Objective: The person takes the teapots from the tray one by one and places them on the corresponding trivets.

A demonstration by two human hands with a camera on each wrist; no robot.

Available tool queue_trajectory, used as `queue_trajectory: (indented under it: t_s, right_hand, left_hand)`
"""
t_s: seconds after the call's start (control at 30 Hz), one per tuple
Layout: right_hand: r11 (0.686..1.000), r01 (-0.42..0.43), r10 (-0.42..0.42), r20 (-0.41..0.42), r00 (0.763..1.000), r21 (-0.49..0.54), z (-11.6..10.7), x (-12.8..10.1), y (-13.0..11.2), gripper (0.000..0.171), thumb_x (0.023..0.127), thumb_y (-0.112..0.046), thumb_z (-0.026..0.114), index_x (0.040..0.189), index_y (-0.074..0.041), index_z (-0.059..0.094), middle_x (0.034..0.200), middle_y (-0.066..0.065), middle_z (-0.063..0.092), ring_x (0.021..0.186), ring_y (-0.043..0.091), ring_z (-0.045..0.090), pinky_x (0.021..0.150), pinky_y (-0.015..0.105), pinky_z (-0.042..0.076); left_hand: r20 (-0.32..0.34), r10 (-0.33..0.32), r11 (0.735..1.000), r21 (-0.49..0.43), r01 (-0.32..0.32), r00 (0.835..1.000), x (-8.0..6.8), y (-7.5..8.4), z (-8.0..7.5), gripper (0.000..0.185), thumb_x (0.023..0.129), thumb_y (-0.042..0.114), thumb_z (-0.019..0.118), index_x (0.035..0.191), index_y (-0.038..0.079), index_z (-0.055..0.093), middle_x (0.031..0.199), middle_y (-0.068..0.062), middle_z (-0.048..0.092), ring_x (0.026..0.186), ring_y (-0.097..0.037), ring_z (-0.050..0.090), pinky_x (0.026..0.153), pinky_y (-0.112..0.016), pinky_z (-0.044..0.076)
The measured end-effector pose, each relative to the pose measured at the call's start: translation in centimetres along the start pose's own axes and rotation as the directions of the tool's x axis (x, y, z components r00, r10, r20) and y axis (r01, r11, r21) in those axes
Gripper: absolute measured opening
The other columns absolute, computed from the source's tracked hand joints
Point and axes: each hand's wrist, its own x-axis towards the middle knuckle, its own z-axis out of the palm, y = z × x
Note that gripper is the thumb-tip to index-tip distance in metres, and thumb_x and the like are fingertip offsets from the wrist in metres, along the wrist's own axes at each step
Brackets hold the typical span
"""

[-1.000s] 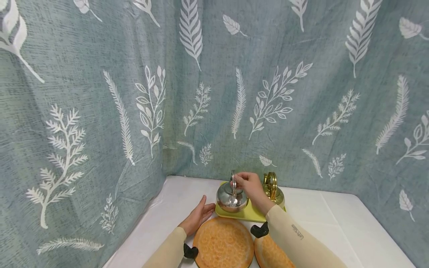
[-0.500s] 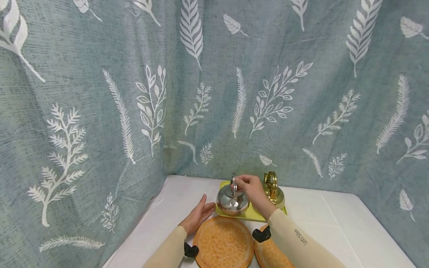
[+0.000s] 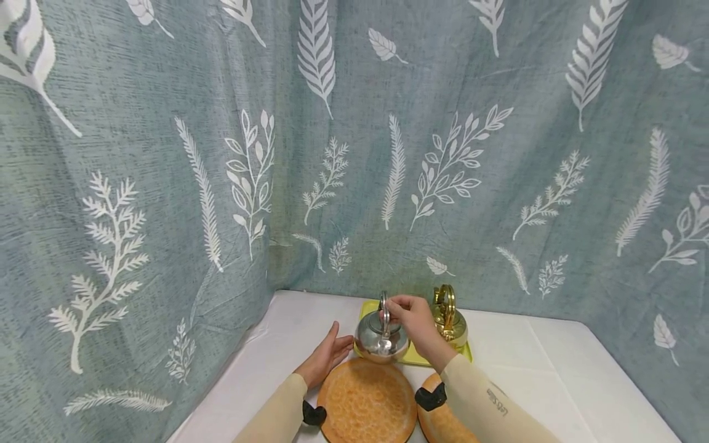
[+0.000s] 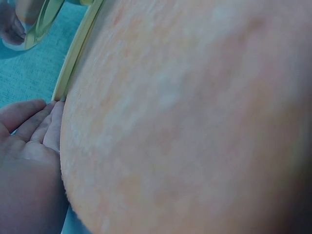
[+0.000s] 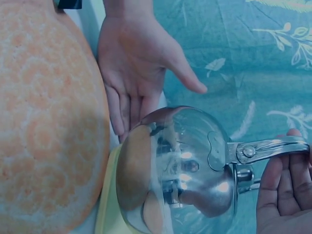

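I see my right hand with fingers curled round the upright handle of the silver kettle on the yellow tray. It looks rigid, slick and fairly weighty; that handle is the best hold. My left hand lies flat, fingers straight, just left. The gold kettle crowds the right, two orange plates lie near.

Shiny silver kettle, handle upright, sits at yellow tray's left edge.

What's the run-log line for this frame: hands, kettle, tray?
right hand: grips silver kettle handle | left hand: open, flat on table beside orange plate | kettle: at yellow tray front edge | gold kettle: on tray
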Motion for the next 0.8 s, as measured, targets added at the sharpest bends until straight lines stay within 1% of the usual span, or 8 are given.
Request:
queue_trajectory:
  t_s: [0.13,0.17,0.3,0.4,0.53,0.67,0.8]
  right_hand:
    - [1.000,0.010,-0.010,-0.005,1.000,-0.010,0.3,-0.4,0.2,0.023,0.110,-0.012,0.067,0.113,0.008,0.078,0.097,0.017,0.079,0.086,0.025,0.074,0.085,0.050,0.066]
    - [1.000,0.012,-0.012,-0.001,1.000,-0.014,0.4,-0.5,0.2,0.022,0.110,-0.013,0.067,0.112,0.006,0.078,0.096,0.016,0.078,0.086,0.025,0.074,0.085,0.049,0.066]
    - [0.999,0.019,-0.018,0.008,1.000,-0.030,0.6,-0.9,0.3,0.023,0.110,-0.014,0.067,0.114,0.006,0.078,0.095,0.010,0.079,0.085,0.021,0.074,0.085,0.045,0.067]
    - [0.999,0.018,-0.018,0.009,1.000,-0.033,0.7,-1.2,0.5,0.025,0.110,-0.013,0.068,0.118,0.009,0.076,0.095,0.011,0.080,0.084,0.020,0.075,0.084,0.042,0.067]
    - [0.999,0.032,-0.031,0.025,0.999,-0.040,1.0,-1.7,0.7,0.025,0.109,-0.013,0.068,0.118,0.009,0.076,0.095,0.011,0.079,0.084,0.019,0.075,0.082,0.038,0.067]
    - [0.998,0.046,-0.044,0.039,0.998,-0.052,1.3,-2.4,0.7,0.026,0.109,-0.013,0.068,0.117,0.010,0.076,0.095,0.011,0.079,0.084,0.019,0.074,0.080,0.037,0.066]
    - [0.996,0.059,-0.057,0.042,0.998,-0.065,1.7,-3.0,0.6,0.026,0.109,-0.014,0.069,0.115,0.010,0.077,0.094,0.011,0.078,0.083,0.019,0.073,0.080,0.040,0.067]
  left_hand:
    - [-0.008,0.000,1.000,-0.011,0.000,1.000,0.1,-0.2,0.0,0.124,0.102,0.087,0.027,0.160,-0.022,0.027,0.168,-0.039,0.027,0.159,-0.048,0.025,0.133,-0.051,0.026]
    - [-0.009,0.001,1.000,-0.013,-0.001,1.000,0.2,-0.2,0.0,0.124,0.102,0.087,0.027,0.160,-0.022,0.027,0.168,-0.039,0.027,0.159,-0.048,0.026,0.133,-0.051,0.026]
    - [-0.008,0.004,1.000,-0.006,-0.004,1.000,0.2,-0.2,0.0,0.120,0.105,0.084,0.024,0.160,-0.023,0.027,0.168,-0.039,0.027,0.159,-0.048,0.026,0.133,-0.050,0.027]
    - [-0.004,-0.001,1.000,-0.013,0.001,1.000,0.1,-0.2,0.0,0.116,0.107,0.081,0.023,0.160,-0.022,0.027,0.169,-0.039,0.025,0.159,-0.048,0.025,0.133,-0.049,0.027]
    - [0.002,-0.007,1.000,-0.025,0.008,1.000,0.3,-0.2,-0.1,0.116,0.107,0.081,0.021,0.161,-0.021,0.026,0.169,-0.039,0.022,0.159,-0.048,0.023,0.133,-0.050,0.025]
    - [0.007,-0.006,1.000,-0.021,0.006,1.000,0.2,-0.2,-0.2,0.117,0.105,0.083,0.020,0.161,-0.020,0.028,0.170,-0.038,0.023,0.159,-0.048,0.024,0.134,-0.051,0.023]
    - [0.003,-0.008,1.000,-0.024,0.008,1.000,0.3,-0.2,-0.2,0.118,0.105,0.084,0.019,0.161,-0.019,0.031,0.169,-0.036,0.026,0.159,-0.048,0.025,0.134,-0.052,0.021]
